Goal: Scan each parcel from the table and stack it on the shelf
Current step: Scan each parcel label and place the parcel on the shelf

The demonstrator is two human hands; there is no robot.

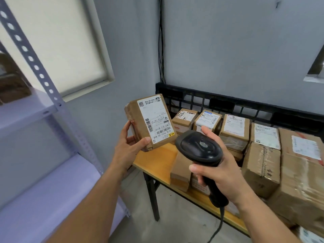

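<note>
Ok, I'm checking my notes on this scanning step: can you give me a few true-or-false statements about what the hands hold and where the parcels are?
1. The left hand holds a brown cardboard parcel with a white label. True.
2. The right hand grips a black handheld scanner. True.
3. The scanner is cordless. False: a black cable leaves its handle.
4. The yellow wooden table holds no further parcels. False: many taped cardboard boxes sit on it.
5. A pale metal shelf stands left of the table. True.
</note>
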